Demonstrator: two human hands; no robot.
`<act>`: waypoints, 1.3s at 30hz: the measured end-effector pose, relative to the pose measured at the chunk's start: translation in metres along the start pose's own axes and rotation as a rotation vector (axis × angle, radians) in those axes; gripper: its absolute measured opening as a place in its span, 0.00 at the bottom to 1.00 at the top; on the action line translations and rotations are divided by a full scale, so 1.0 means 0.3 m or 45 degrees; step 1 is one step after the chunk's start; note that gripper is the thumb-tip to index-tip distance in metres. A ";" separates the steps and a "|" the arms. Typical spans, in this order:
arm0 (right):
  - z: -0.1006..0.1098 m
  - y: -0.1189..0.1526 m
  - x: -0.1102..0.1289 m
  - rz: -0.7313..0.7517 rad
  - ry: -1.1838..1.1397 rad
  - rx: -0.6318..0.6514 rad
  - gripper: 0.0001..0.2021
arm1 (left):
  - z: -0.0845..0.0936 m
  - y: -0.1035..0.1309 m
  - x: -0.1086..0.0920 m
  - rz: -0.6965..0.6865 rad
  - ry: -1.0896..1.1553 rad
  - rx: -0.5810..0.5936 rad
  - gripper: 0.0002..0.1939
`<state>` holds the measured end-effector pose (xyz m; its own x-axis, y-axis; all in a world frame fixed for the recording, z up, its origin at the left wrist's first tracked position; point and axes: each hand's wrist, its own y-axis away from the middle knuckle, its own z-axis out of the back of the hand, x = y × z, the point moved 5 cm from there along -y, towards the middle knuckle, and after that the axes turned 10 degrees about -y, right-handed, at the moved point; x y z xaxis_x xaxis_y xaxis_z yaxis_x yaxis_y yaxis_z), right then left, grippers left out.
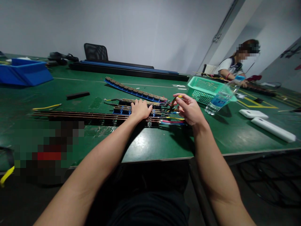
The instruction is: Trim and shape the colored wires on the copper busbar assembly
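My left hand (pixel 141 110) lies with fingers spread on a group of short strips (pixel 122 110), which have blue and black bodies and brass-coloured rods along them. My right hand (pixel 190 110) is at the strips' right end, beside their loose wire ends. Its thumb and fingers close on a dark, curved item with a yellow part (pixel 173 103); blur hides its exact kind. Nearest me runs a longer dark strip (pixel 98 117) with copper-coloured rods and pink, blue and yellow wires (pixel 172 121) at its right end. Behind my hands, another blue-based strip (pixel 134 89) lies at an angle.
A green basket (pixel 204 89) and a tilted-looking water bottle (pixel 219 99) stand right of my right hand. Two white blocks (pixel 272 128) lie farther right. On the left are a blue bin (pixel 28 73) and a black bar (pixel 78 95). A person (pixel 231 67) works at back right.
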<state>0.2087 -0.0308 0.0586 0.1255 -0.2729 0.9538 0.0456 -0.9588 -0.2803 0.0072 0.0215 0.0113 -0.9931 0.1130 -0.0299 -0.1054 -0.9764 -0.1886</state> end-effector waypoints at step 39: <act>-0.155 0.412 -0.091 0.573 0.818 -0.139 0.10 | 0.001 0.001 0.003 0.006 0.000 0.003 0.27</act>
<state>0.1648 -0.1454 0.0030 -0.4893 -0.5966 0.6361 0.0245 -0.7385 -0.6738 0.0064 0.0213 0.0114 -0.9936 0.1087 -0.0311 -0.1011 -0.9773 -0.1862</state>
